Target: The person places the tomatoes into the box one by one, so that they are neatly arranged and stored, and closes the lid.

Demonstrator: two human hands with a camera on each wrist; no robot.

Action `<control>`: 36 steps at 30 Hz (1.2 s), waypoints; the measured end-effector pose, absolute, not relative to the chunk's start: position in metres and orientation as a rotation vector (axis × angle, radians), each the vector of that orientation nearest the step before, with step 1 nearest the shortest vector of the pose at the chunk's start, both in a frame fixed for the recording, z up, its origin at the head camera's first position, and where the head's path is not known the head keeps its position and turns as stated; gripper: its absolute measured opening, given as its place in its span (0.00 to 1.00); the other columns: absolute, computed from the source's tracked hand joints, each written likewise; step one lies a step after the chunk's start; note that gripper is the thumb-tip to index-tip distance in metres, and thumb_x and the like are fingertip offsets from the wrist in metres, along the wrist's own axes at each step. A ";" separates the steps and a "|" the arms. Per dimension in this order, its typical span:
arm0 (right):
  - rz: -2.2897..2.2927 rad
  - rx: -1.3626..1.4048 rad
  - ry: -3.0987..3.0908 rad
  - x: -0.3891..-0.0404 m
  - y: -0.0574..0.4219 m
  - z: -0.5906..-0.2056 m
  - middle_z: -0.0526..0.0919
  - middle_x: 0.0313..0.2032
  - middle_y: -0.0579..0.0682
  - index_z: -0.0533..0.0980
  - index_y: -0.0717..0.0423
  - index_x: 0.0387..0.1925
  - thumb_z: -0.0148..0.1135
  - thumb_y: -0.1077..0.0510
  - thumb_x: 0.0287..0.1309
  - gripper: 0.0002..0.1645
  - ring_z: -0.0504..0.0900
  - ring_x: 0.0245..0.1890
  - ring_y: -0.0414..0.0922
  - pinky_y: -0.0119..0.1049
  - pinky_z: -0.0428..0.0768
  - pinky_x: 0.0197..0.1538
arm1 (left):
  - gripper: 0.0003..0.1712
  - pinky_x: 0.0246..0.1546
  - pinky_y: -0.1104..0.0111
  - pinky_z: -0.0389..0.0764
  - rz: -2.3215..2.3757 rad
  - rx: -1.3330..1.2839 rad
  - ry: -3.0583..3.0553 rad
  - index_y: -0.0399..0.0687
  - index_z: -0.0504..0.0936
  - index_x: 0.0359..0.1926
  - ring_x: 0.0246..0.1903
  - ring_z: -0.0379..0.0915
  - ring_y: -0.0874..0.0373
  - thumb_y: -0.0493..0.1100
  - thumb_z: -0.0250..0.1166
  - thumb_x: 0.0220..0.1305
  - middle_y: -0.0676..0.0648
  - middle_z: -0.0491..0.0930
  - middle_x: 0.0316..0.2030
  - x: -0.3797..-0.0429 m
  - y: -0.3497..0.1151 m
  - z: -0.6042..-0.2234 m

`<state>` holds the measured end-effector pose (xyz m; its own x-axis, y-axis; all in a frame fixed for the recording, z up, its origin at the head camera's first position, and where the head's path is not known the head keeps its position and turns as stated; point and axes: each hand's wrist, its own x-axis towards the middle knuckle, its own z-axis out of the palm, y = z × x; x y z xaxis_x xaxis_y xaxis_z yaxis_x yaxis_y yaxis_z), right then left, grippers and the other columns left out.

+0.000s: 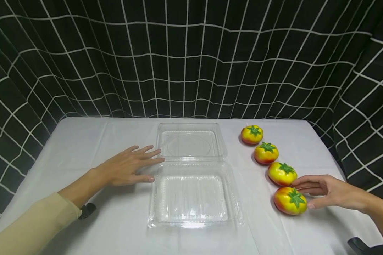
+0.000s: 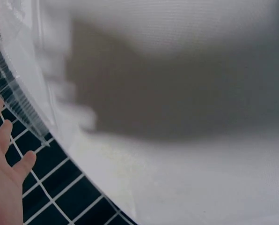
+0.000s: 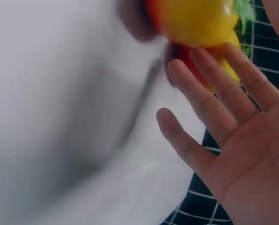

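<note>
A clear plastic clamshell container (image 1: 194,194) lies opened flat on the white table, its lid (image 1: 189,144) folded back at the far side. My left hand (image 1: 127,166) is spread over its left edge, with fingertips near the hinge line and thumb beside the base. On the right, several glossy yellow-red toy tomatoes with green star-shaped tops stand in a slanting row. The nearest tomato (image 1: 289,200) has my right hand (image 1: 333,193) just to its right, thumb by its side and loosely extended fingers behind it. In the right wrist view, the fingers (image 3: 202,103) look straight and spread.
The other tomatoes (image 1: 282,173) (image 1: 266,153) (image 1: 251,134) run back towards the far edge of the white tablecloth (image 1: 121,219). A black curtain with a white grid (image 1: 185,63) surrounds the table at the back and sides.
</note>
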<state>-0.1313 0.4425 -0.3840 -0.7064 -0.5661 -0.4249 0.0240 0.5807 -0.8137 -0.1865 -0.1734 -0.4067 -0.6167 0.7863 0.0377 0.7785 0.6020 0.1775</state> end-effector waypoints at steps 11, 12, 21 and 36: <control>-1.094 -0.396 2.069 -0.129 0.435 -0.394 0.69 0.61 0.77 0.58 0.81 0.66 0.62 0.62 0.65 0.38 0.79 0.52 0.29 0.25 0.79 0.51 | 0.37 0.70 0.41 0.54 0.254 1.377 2.795 0.63 0.62 0.75 0.75 0.49 0.47 0.68 0.51 0.70 0.50 0.59 0.75 -0.184 -0.172 -0.405; -1.097 -0.396 2.066 -0.129 0.435 -0.394 0.69 0.61 0.76 0.59 0.80 0.66 0.62 0.62 0.65 0.38 0.79 0.52 0.29 0.25 0.79 0.51 | 0.37 0.70 0.41 0.54 0.252 1.382 2.795 0.62 0.62 0.76 0.75 0.50 0.46 0.67 0.51 0.71 0.50 0.59 0.75 -0.184 -0.171 -0.405; -1.041 -0.364 2.095 -0.130 0.430 -0.394 0.71 0.62 0.73 0.60 0.77 0.67 0.63 0.60 0.64 0.38 0.78 0.52 0.27 0.25 0.78 0.51 | 0.34 0.69 0.41 0.55 0.215 1.426 2.782 0.66 0.61 0.76 0.75 0.49 0.48 0.66 0.49 0.73 0.51 0.56 0.76 -0.183 -0.169 -0.402; -0.927 -0.472 2.061 -0.141 0.408 -0.366 0.78 0.59 0.62 0.67 0.72 0.65 0.67 0.58 0.61 0.36 0.80 0.52 0.33 0.27 0.78 0.51 | 0.34 0.69 0.41 0.57 0.218 1.439 2.779 0.65 0.61 0.76 0.75 0.50 0.48 0.65 0.48 0.73 0.50 0.56 0.76 -0.182 -0.170 -0.403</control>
<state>-0.1406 0.4083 -0.3662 -0.6024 -0.6027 -0.5233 -0.0084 0.6603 -0.7509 -0.1822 -0.1697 -0.4026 -0.5793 0.8129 0.0598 0.8123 0.5697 0.1251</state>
